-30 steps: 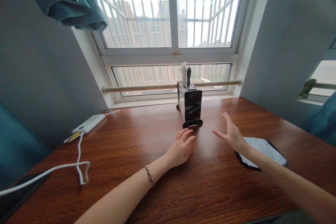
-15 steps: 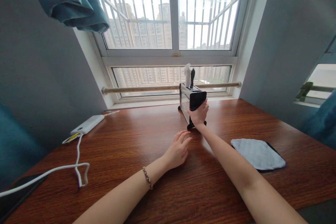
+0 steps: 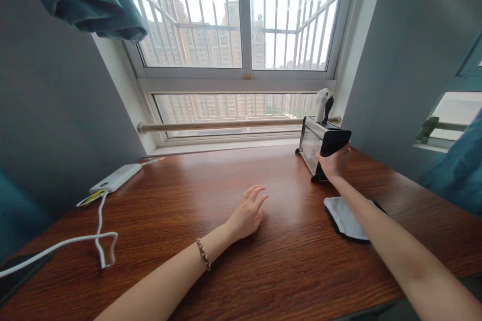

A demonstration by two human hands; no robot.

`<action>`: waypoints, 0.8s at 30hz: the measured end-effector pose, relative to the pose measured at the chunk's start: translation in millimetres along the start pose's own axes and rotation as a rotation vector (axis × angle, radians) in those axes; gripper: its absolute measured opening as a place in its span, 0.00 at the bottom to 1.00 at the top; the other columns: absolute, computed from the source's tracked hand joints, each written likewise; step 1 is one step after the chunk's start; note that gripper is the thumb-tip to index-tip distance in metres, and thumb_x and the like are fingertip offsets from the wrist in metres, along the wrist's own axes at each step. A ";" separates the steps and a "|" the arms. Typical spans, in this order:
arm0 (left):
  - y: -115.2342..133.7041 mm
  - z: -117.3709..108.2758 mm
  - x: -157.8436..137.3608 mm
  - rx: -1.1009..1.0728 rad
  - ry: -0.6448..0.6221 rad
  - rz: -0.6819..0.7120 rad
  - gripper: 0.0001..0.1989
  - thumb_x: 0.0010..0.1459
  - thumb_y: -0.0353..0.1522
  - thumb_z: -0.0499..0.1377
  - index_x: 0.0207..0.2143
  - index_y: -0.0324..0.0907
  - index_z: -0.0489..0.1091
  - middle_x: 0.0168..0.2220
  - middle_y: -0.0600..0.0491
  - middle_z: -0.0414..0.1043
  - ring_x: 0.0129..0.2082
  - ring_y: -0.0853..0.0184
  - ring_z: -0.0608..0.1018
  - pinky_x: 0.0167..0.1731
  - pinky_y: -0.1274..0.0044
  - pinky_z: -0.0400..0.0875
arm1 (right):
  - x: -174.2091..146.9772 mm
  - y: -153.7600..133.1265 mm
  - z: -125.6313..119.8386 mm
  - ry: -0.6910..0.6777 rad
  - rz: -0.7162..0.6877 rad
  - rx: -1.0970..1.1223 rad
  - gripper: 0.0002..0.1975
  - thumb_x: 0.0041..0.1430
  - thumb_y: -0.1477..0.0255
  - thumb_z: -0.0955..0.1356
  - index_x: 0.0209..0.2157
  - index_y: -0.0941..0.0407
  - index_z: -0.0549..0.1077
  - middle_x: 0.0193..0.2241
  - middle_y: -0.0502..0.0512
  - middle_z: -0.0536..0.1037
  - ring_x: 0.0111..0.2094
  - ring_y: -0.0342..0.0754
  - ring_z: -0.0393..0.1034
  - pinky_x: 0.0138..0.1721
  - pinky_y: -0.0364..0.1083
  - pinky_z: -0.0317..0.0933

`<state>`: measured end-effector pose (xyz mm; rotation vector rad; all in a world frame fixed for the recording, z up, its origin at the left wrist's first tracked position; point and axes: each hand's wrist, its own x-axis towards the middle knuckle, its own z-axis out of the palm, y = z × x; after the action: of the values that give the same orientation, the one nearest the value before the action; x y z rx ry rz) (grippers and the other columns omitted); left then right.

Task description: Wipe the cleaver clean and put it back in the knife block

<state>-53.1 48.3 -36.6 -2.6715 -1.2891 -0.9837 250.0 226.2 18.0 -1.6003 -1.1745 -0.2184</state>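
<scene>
My right hand [image 3: 334, 160] grips the near black end of a silver toaster [image 3: 312, 146]; its fingers wrap that end panel and are partly hidden. The toaster stands at the right rear of the wooden table [image 3: 181, 230]. Out of its top stick a whitish upright thing [image 3: 321, 105], too small to name, and a black handle [image 3: 329, 108]. My left hand [image 3: 248, 213], with a bracelet [image 3: 203, 254] at the wrist, hovers over or rests on the middle of the table, holding nothing, its fingers apart and slightly curled. A folded grey-white cloth [image 3: 346, 218] with a dark edge lies under my right forearm.
On the left lie a white power strip [image 3: 116, 178] and its white cable [image 3: 98, 235]. Behind the table are a barred window [image 3: 196, 35] and a horizontal rail [image 3: 226, 124]. A blue curtain [image 3: 86, 0] hangs at the upper left.
My right hand has moved the toaster to the right across the table, away from my left hand. The left hand keeps about the same pose. The view has shifted slightly.
</scene>
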 end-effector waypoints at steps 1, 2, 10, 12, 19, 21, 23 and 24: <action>-0.1 0.4 0.5 0.001 0.000 -0.003 0.27 0.49 0.19 0.49 0.53 0.40 0.60 0.58 0.41 0.56 0.61 0.55 0.56 0.59 0.56 0.57 | 6.3 9.5 -3.0 0.003 0.000 -0.008 0.59 0.39 0.59 0.73 0.63 0.69 0.37 0.55 0.76 0.55 0.56 0.68 0.53 0.56 0.59 0.53; -0.2 0.7 1.1 0.002 -0.001 -0.006 0.27 0.49 0.19 0.49 0.53 0.40 0.60 0.58 0.41 0.55 0.61 0.55 0.56 0.59 0.56 0.57 | 12.5 18.1 -5.2 0.003 0.000 -0.017 0.59 0.39 0.59 0.73 0.63 0.70 0.38 0.55 0.76 0.55 0.56 0.69 0.53 0.56 0.59 0.53; 1.5 1.3 1.6 0.034 -0.029 -0.017 0.27 0.50 0.19 0.49 0.53 0.38 0.59 0.58 0.40 0.54 0.61 0.54 0.54 0.59 0.56 0.56 | 10.0 41.9 -20.1 -0.121 -0.007 -0.072 0.61 0.45 0.48 0.67 0.62 0.78 0.37 0.61 0.84 0.46 0.63 0.71 0.43 0.60 0.63 0.47; 1.9 1.6 1.3 0.049 -0.033 -0.020 0.26 0.50 0.19 0.49 0.53 0.38 0.59 0.59 0.40 0.54 0.61 0.54 0.54 0.59 0.55 0.56 | -20.3 44.6 -35.0 -0.301 0.036 -0.179 0.58 0.47 0.45 0.63 0.62 0.77 0.41 0.62 0.85 0.43 0.62 0.77 0.41 0.53 0.72 0.49; 4.5 3.0 2.0 0.088 -0.077 -0.031 0.24 0.53 0.22 0.50 0.54 0.37 0.59 0.59 0.38 0.53 0.61 0.52 0.55 0.59 0.54 0.56 | -91.4 103.7 -82.5 -0.836 -0.170 -0.559 0.49 0.53 0.44 0.54 0.64 0.68 0.48 0.65 0.70 0.46 0.64 0.71 0.39 0.55 0.73 0.44; 6.2 3.0 2.5 0.087 -0.089 -0.036 0.25 0.53 0.22 0.49 0.55 0.37 0.59 0.60 0.38 0.53 0.62 0.52 0.54 0.59 0.54 0.55 | -78.9 119.5 -82.3 -0.901 -0.265 -0.556 0.45 0.56 0.47 0.54 0.64 0.67 0.48 0.65 0.67 0.46 0.64 0.69 0.40 0.56 0.72 0.45; 7.2 3.2 2.8 0.082 -0.097 -0.040 0.25 0.53 0.22 0.49 0.55 0.37 0.59 0.62 0.39 0.52 0.63 0.52 0.53 0.60 0.54 0.53 | -66.1 120.9 -79.6 -0.897 -0.332 -0.552 0.42 0.58 0.50 0.54 0.63 0.68 0.49 0.65 0.68 0.47 0.64 0.70 0.42 0.55 0.73 0.47; 7.4 3.0 3.1 0.077 -0.098 -0.044 0.26 0.54 0.22 0.50 0.56 0.37 0.57 0.63 0.39 0.52 0.63 0.52 0.53 0.60 0.54 0.52 | -63.6 114.2 -78.9 -0.854 -0.379 -0.548 0.42 0.59 0.50 0.54 0.63 0.69 0.50 0.65 0.69 0.48 0.63 0.71 0.43 0.54 0.73 0.48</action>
<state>-44.9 46.4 -35.5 -2.6747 -1.3789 -0.7987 338.5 134.0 -65.5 -2.0049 -2.2301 -0.0953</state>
